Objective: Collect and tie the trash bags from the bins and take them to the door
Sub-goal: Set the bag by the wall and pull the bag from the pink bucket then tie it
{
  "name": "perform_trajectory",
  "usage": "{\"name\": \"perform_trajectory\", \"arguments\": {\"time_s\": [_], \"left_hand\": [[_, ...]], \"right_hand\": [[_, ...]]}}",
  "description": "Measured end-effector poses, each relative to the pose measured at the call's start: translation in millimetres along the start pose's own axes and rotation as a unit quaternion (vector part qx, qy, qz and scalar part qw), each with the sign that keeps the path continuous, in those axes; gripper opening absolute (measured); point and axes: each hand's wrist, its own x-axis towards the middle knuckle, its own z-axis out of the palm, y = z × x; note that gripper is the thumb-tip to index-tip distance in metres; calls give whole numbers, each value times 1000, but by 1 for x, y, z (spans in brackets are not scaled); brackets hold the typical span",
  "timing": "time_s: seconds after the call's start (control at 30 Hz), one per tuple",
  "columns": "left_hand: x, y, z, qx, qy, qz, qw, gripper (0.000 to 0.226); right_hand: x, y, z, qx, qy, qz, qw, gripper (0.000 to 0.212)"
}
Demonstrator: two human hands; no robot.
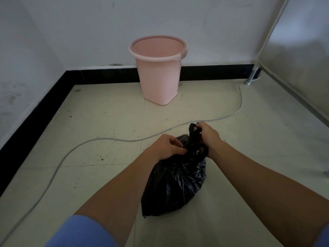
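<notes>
Tying step under way. Black trash bag [175, 180] sits on the floor below both hands. Left hand [166, 147] pinches the gathered neck; right hand [208, 135] grips a twisted handle drawn up beyond its fingers. Pink bin [157, 68] stands bare, well beyond. Next: cinch the knot, likely by pulling the ends apart.

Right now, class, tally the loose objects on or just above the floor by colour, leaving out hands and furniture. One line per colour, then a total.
Pink: 1, the bin
Black: 1, the trash bag, gripped at its top by the left hand and the right hand
Grey-white: 1, the cable
Total: 3
</notes>
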Motion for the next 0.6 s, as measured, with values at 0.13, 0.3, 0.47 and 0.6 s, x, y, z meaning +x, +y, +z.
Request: {"name": "perform_trajectory", "arguments": {"time_s": [0.13,0.3,0.47,0.6], "left_hand": [[0,-3,6,127,49,25,990,18],[-1,-15,1,198,183,67,961,20],[-2,-10,-5,99,277,38,955,28],[-9,6,-23,-207,122,-18,971,19]], "right_hand": [[4,-2,-1,26,-17,16,999,20],[8,3,-10,14,0,25,1000,17],[5,2,-2,38,-7,37,999,20],[8,-7,-3,78,-15,35,996,22]]}}
